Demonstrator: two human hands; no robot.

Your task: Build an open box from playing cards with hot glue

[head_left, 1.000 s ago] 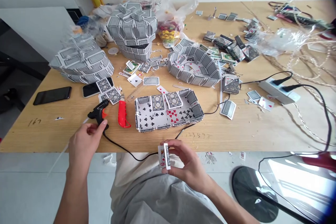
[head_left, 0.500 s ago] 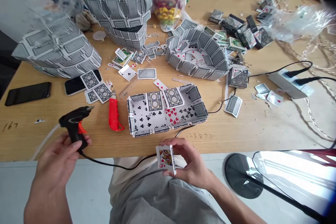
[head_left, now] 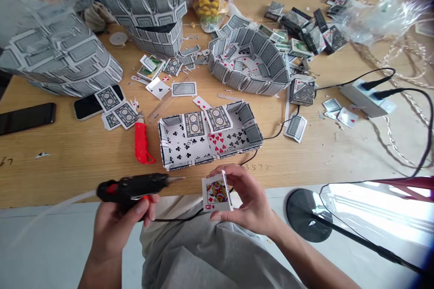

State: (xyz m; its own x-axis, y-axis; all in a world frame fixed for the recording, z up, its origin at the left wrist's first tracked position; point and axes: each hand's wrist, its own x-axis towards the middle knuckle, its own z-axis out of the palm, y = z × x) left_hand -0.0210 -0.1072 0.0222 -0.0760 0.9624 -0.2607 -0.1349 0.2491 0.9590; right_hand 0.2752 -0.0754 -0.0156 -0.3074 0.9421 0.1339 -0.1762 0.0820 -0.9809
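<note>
My left hand (head_left: 120, 221) grips a black hot glue gun (head_left: 135, 188) by its handle, with the nozzle pointing right toward the card. A clear glue stick (head_left: 57, 205) trails from its back end. Between the thumb and fingers of my right hand (head_left: 246, 198) is a folded playing card (head_left: 216, 193), its queen of diamonds face showing and one edge bent upright. Just beyond my hands lies a rectangular tray built from playing cards (head_left: 200, 151). Two cards rest face down in it, a card (head_left: 195, 125) and another card (head_left: 219, 119).
A red utility knife (head_left: 141, 142) lies left of the tray. Behind stand an open card-built box (head_left: 249, 83), two large card-built pieces and a bag of coloured items (head_left: 210, 6). Phones are at left; a power strip (head_left: 366, 97) with cords is at right.
My left hand has brought the glue gun right and toward me, its nozzle now near the card. My right hand keeps the card, turned slightly. The view has shifted a little.
</note>
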